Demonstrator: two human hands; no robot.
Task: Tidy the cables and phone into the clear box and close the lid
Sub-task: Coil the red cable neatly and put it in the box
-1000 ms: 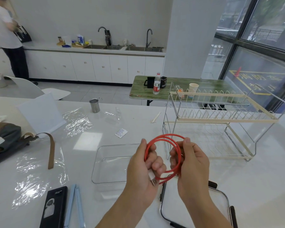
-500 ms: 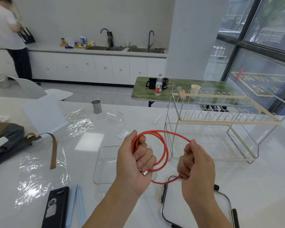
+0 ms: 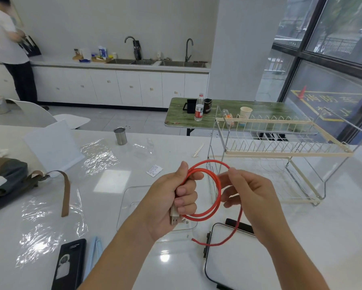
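At the centre of the frame the left hand (image 3: pixel 171 204) is curled round a coiled red USB cable (image 3: pixel 214 197), its fingers clamping the loops, with the silver USB plug (image 3: pixel 174 219) poking out below the fist. The right hand (image 3: pixel 247 197) pinches the top of the coil between thumb and fingertips; from under that hand the loose tail of the cable drops down and ends at lower centre, over the edge of the lid (image 3: pixel 228 258). The lid, white with dark clips, lies flat on the white table (image 3: pixel 332 237) at lower right. The clear box (image 3: pixel 130 197) sits open on the table behind the left wrist, partly hidden; it seems to hold nothing, though glare makes that hard to judge. At lower left a black phone (image 3: pixel 69 264) lies face up, just beside a pale blue cable (image 3: pixel 94 254). A wire dish rack (image 3: pixel 280 155) stands at the right, and crumpled plastic film (image 3: pixel 42 222) lies at the left.
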